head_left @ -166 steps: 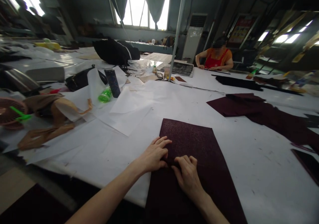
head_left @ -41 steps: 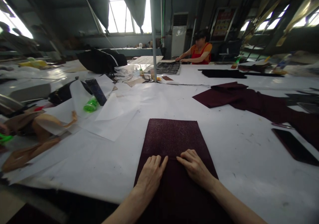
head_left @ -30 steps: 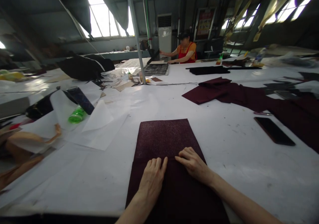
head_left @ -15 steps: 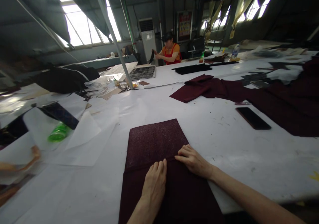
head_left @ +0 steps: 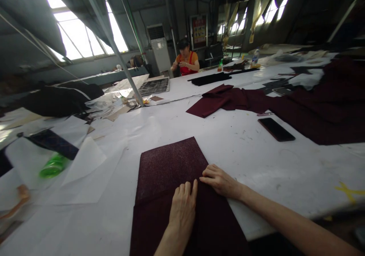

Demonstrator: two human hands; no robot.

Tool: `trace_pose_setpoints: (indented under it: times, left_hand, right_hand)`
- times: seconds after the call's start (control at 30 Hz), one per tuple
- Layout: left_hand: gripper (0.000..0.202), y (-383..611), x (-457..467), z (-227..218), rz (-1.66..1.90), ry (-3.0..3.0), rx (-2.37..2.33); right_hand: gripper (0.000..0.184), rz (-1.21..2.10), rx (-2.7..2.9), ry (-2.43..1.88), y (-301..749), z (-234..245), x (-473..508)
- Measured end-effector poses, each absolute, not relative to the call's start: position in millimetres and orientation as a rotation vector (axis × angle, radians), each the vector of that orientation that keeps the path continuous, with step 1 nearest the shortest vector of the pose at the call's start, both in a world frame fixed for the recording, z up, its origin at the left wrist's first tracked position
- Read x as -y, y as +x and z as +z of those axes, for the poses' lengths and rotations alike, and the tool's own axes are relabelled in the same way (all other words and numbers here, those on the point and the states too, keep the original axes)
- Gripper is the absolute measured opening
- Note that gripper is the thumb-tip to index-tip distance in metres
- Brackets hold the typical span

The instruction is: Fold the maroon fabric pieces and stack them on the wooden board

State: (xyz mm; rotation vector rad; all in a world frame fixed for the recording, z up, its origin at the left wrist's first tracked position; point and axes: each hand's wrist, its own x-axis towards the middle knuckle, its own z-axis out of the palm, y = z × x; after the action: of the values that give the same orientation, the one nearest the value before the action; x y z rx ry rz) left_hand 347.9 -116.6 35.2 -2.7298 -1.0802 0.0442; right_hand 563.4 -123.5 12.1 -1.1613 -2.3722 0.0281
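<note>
"Where is the cloth?"

"The dark maroon, glittery rectangular sheet of fabric (head_left: 171, 161) lies flat on the white worktable (head_left: 256, 161) right in front of me, with its near end at the table's edge. A crease line runs across it just at my fingertips."

"And your hands?"

"My left hand (head_left: 184, 206) lies palm down on the sheet, fingers straight and close together, gripping nothing. My right hand (head_left: 221, 180) rests just beside it at the sheet's right edge. Its fingers are loosely bent with the tips on the cloth; whether they pinch the edge, I cannot tell."

"What's around you?"

"A flat black phone (head_left: 276, 129) lies to my right, near a heap of loose maroon cloth (head_left: 313, 104). To my left are white paper sheets (head_left: 85, 165) and a green plastic bottle (head_left: 54, 166). A person in an orange top (head_left: 185, 60) sits at the far end."
</note>
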Motion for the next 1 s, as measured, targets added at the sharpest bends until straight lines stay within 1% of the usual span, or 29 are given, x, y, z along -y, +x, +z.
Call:
trace_pose_setpoints:
  times: [0.17,0.33,0.57,0.73,0.83,1.0]
  left_hand:
    - [0.053,353.5,117.1,30.0,-0.025,-2.725,1.014]
    - [0.060,360.7,120.1,32.1,0.038,-2.702,1.007]
    - [0.060,370.0,122.0,32.8,0.069,-2.648,1.009]
    - [0.060,371.0,122.2,34.6,0.082,-2.642,1.004]
    - [0.058,371.3,122.9,37.6,0.085,-2.654,1.005]
    - [0.056,373.4,123.8,38.1,0.052,-2.673,1.018]
  right_hand:
    - [0.026,0.020,2.400,-1.177,569.0,13.7,125.4]
    - [0.024,-0.015,2.415,-1.155,574.5,16.3,127.0]
    - [0.018,-0.139,2.485,-1.193,580.6,21.5,132.3]
    - [0.019,-0.321,2.542,-1.173,583.1,24.5,136.9]
    - [0.022,-0.398,2.550,-1.186,592.9,27.0,143.5]
    - [0.028,-0.372,2.423,-1.357,593.2,36.7,154.5]
